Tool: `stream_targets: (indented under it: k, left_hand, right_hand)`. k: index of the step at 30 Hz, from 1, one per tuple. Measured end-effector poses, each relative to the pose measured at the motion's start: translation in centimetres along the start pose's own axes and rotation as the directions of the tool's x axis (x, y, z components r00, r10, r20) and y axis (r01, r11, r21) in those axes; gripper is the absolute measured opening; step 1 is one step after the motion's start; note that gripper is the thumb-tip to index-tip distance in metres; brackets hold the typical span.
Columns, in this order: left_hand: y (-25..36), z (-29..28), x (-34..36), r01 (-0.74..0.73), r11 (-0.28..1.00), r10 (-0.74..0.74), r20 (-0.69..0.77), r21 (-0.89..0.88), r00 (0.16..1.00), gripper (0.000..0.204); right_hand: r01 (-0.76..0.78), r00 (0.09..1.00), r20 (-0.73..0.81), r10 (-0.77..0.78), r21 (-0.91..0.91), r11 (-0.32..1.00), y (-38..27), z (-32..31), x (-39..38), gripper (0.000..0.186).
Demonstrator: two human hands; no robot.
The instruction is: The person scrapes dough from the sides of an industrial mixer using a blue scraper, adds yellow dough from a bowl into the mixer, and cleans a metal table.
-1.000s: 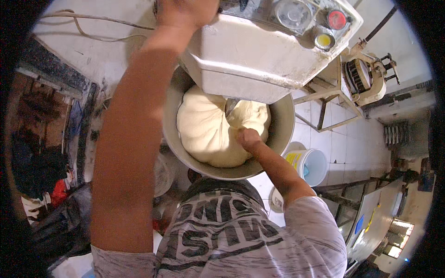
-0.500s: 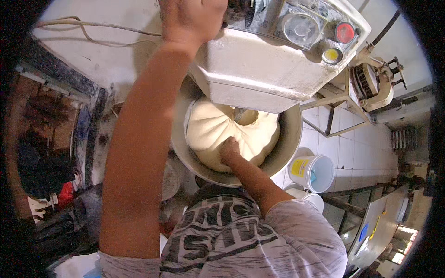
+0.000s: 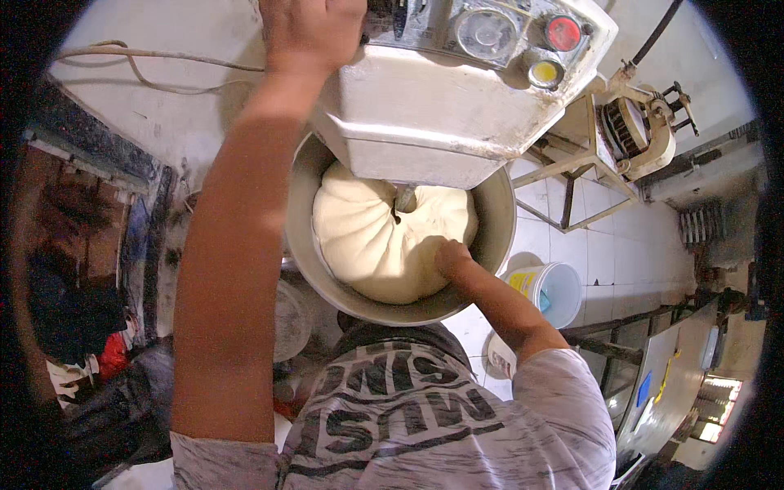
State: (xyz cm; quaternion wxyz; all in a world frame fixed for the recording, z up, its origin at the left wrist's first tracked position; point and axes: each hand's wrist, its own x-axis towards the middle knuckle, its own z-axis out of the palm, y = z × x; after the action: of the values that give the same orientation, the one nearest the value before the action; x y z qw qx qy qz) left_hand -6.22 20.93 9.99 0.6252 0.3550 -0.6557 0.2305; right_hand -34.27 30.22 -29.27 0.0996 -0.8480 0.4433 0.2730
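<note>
A large pale dough mass [image 3: 359, 233], creased toward its middle, fills much of the steel bowl [image 3: 490, 253] beneath the white mixer head [image 3: 425, 106]. A metal shaft [image 3: 406, 198] descends into the dough's centre. My left hand [image 3: 314, 28] rests at the top left of the mixer, beside its control panel with red and yellow buttons, fingers curled on its edge and partly out of view. My right hand [image 3: 452, 255] presses into the dough's front right, its fingers bent and partly sunk in it.
A metal-framed machine [image 3: 625, 135] stands at the right. Below it are a white bucket [image 3: 559, 294] and a second, partly hidden one. A long table [image 3: 661, 367] runs at the lower right. A cable [image 3: 163, 57] crosses the upper left, above a dark opening [image 3: 82, 245].
My right hand moved down and leftward in the dough, then back to the right. The dough's folds have shifted. My left hand stays on the mixer as the view shifts slightly.
</note>
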Motion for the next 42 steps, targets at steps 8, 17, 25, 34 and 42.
stream_targets:
  k: [8,17,25,34,42]
  left_hand:
    - [-0.3,0.2,-0.1,0.090,0.996,-0.090,0.008,-0.027,0.996,0.033]
    - [-0.3,0.7,-0.6,0.205,0.958,-0.208,0.004,-0.200,0.978,0.036]
    - [-0.4,0.5,-0.8,0.083,0.983,-0.088,-0.020,-0.165,0.996,0.036]
    - [-1.6,0.3,-0.6,0.068,0.997,-0.068,0.014,-0.031,0.998,0.039]
    - [-0.7,0.3,-0.5,0.101,0.995,-0.101,0.010,0.008,0.995,0.039]
  right_hand:
    - [0.182,0.951,-0.287,-0.112,0.231,0.956,-6.6,-9.0,1.2,0.030]
    - [0.266,0.879,-0.439,-0.189,0.121,0.956,-14.7,-5.7,5.3,0.066]
    - [0.488,0.831,-0.324,-0.453,0.030,0.873,-11.2,-2.8,7.7,0.045]
    - [0.447,0.882,0.157,-0.444,0.017,0.894,-9.6,-1.5,4.6,0.043]
    - [0.102,0.964,0.230,-0.134,0.149,0.984,-4.8,-8.8,-5.7,0.047]
